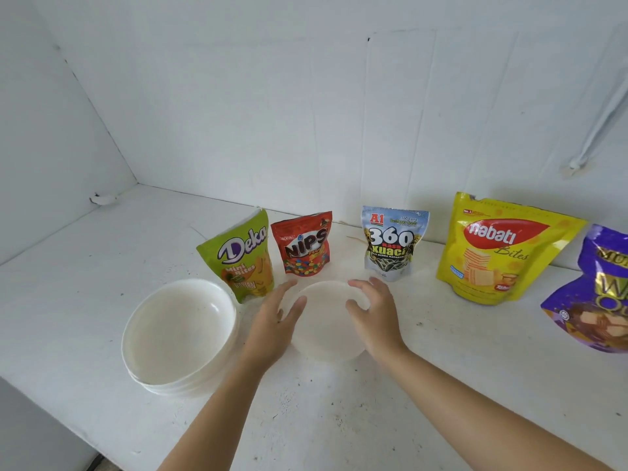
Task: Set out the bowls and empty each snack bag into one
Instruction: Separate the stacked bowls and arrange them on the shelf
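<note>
Five snack bags stand upright in a row toward the back of the white counter (339,419). Left to right: green Deka bag (241,260), red Nips bag (306,244), 360 Kuaci bag (390,243), yellow Nabati bag (492,253), purple bag (598,294). The purple one is cut by the right edge of the frame. Deka and Nips are just beside each other. A gap separates Nips from the 360 Kuaci bag, and another separates that one from Nabati.

Both my hands are on the single bowl (326,331), a white one, front and centre, just in front of the Nips and 360 Kuaci bags. My left hand (278,317) grips its left rim, fingers curved along the outside, close together, thumb hooked over the edge. My right hand (372,312) grips the right rim the same way, fingers curled round the far side, thumb inside. The bowl is mouth up, nothing in it. I cannot tell whether it sits on the counter or is held just off it.

To the left, near my left wrist, is the stack of bowls (176,331), white, nested, mouth up. Its far rim is just in front of the Deka bag. The layers blur, so I cannot tell how many there are.

A white wall (272,113) closes the back and the left side.
</note>
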